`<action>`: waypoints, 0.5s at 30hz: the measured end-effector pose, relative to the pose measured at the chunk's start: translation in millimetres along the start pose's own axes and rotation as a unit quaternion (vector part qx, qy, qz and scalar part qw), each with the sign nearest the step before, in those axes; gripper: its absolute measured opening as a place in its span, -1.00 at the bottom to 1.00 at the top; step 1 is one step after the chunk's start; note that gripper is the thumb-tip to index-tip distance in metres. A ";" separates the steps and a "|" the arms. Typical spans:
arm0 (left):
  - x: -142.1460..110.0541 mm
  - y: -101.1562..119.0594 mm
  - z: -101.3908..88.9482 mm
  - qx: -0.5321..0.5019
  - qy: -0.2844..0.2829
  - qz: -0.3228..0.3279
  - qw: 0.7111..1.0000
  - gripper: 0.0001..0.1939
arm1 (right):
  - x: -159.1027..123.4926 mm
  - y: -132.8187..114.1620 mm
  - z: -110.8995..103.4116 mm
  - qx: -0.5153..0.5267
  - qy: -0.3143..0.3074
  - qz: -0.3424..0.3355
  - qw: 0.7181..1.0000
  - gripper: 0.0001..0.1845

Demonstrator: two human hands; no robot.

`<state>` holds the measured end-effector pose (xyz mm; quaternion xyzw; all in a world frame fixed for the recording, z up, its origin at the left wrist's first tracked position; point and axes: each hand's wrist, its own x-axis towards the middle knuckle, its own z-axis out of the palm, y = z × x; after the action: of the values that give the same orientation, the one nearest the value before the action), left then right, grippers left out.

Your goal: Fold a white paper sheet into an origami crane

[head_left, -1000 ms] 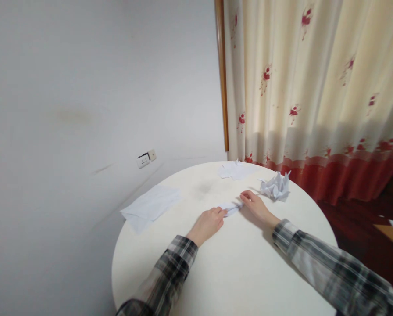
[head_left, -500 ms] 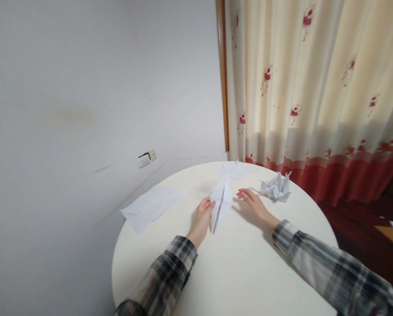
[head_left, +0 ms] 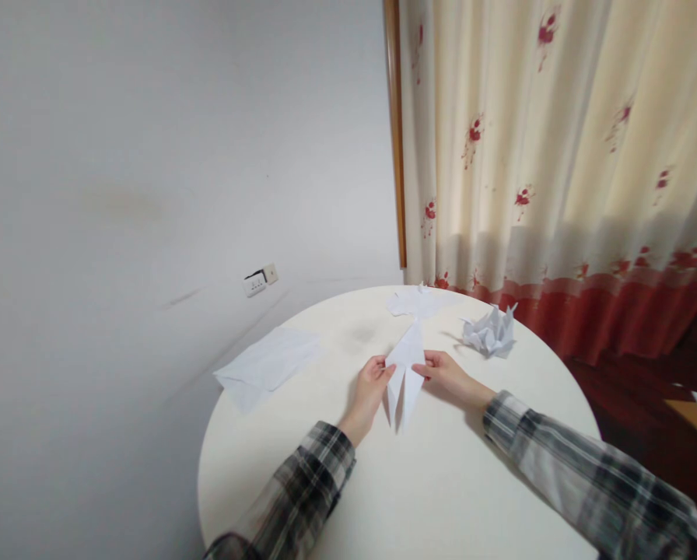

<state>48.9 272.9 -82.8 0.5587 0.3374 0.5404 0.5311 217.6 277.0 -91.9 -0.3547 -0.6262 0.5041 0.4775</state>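
Note:
Between my two hands is a piece of folded white paper, a long kite shape whose lower end splits into two narrow points toward me. My left hand pinches its left edge, thumb on top. On the opposite edge, my right hand grips it the same way, fingers behind the paper. The paper is held up over the round white table; its far tip overlaps flat paper pieces lying near the back edge.
Flat white sheets lie at the table's left. Several folded paper pieces with pointed tips are heaped at the right. A wall with a socket borders the table's left, and a patterned curtain hangs behind.
My right hand has closed on the paper's right edge, having been apart from it. The paper has turned to show a different face and shifted slightly right and toward me with my left hand.

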 end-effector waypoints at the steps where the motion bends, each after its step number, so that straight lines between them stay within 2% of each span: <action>1: 1.1 0.0 -0.4 0.003 0.012 0.015 1.000 -0.70 | 0.6 1.0 -0.1 -0.007 0.004 -0.005 1.000 -0.66; 4: 3.6 1.9 -2.6 0.066 0.046 0.076 0.994 -0.69 | 1.2 0.5 0.2 -0.031 0.036 -0.039 0.998 -0.69; 7: 2.3 7.4 -5.1 0.184 0.067 0.168 0.966 -0.86 | 0.1 -6.7 0.8 -0.065 0.065 -0.075 0.993 -0.75; 12: -5.2 14.0 -7.1 0.264 0.041 0.322 0.908 -0.81 | -0.6 -17.7 -0.4 -0.037 0.114 -0.143 0.982 -0.83; 15: -7.0 12.3 -8.3 0.304 0.019 0.363 0.881 -0.78 | -0.2 -17.9 -3.0 0.010 0.113 -0.109 0.988 -0.83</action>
<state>37.2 265.6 -74.0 0.7653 0.2686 0.5772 0.0953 221.2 273.3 -74.4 -0.3337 -0.5980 0.4121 0.6010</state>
